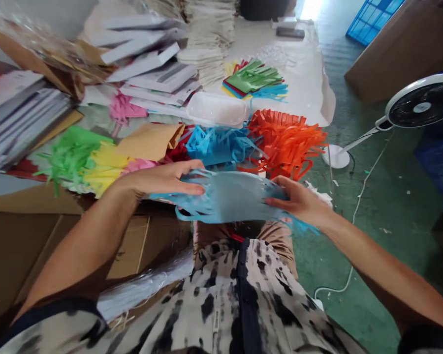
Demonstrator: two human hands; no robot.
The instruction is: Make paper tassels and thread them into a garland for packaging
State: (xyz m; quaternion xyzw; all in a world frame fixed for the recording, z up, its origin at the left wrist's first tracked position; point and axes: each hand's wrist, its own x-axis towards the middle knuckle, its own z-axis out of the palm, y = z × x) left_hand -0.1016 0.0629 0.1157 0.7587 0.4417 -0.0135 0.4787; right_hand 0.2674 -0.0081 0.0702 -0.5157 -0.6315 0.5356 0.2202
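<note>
A light blue sheet of fringed paper (231,199) hangs between my two hands, just above my lap. My left hand (162,179) grips its left edge with the fingers laid over the top. My right hand (299,201) pinches its right edge. Cut strips dangle from both ends of the sheet. Right behind it on the table lie a blue fringed pile (216,142) and an orange fringed pile (286,137).
Green (72,152) and yellow (105,169) fringed paper lie at the left, and a mixed coloured stack (254,78) sits farther back. A clear plastic tub (216,109), white boxes (147,64) and cardboard crowd the table. A floor fan (423,105) stands on the green floor at right.
</note>
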